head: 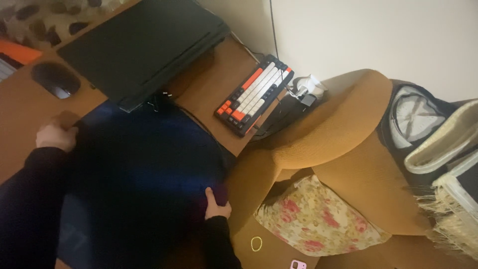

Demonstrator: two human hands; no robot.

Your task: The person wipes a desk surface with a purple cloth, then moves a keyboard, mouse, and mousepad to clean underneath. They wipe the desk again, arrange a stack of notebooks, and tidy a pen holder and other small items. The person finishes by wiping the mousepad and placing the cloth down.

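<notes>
A dark navy cloth (144, 159) lies spread over the brown desk (214, 84). My left hand (56, 135) grips the cloth's left edge with curled fingers. My right hand (217, 205) presses on the cloth's right edge near the desk's corner, fingers partly tucked into the fabric. Both arms are in black sleeves. Just beyond the cloth sits a closed black laptop (144, 45).
An orange, white and dark keyboard (255, 94) lies on the desk's far right edge. A black mouse (56, 79) sits at the left. Right of the desk stands a mustard armchair (343, 129) with a floral cushion (313, 219), and a white charger (306, 87) with cables.
</notes>
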